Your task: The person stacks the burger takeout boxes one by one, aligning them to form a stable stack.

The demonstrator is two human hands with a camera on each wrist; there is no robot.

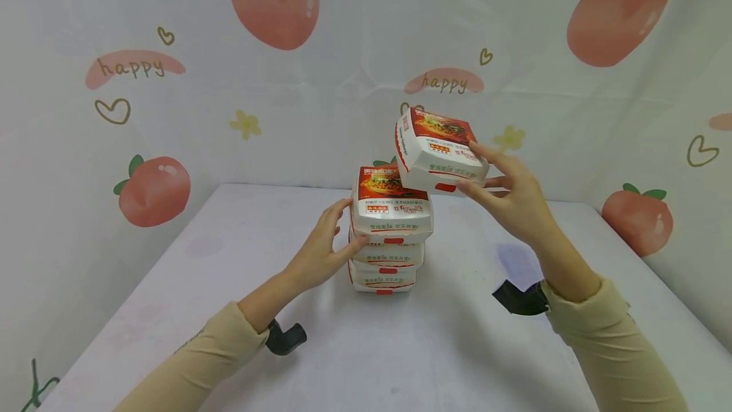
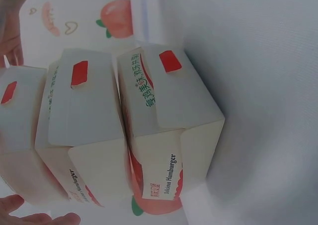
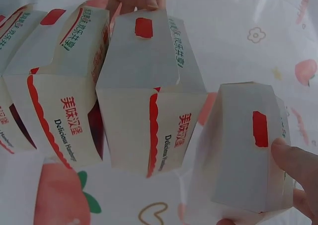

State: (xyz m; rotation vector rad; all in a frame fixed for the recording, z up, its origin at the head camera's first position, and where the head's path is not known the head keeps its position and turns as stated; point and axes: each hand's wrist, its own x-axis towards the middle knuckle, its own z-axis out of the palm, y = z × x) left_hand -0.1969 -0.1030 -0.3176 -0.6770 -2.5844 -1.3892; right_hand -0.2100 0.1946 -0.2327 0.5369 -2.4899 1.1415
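Right hand [image 1: 511, 199] lifts box [image 1: 439, 151]; left hand [image 1: 326, 250] steadies stack [image 1: 389, 240].

A white table [image 1: 171, 310] stands before a peach-printed "happy" backdrop [image 1: 274, 68].

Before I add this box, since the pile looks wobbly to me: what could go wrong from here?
The stack of burger boxes is not squarely aligned; its top box overhangs the ones beneath, so added weight might tip it. The left hand steadies only one side, so the pile could slide away to the right. The right hand holds the raised box tilted, so it may land crooked.
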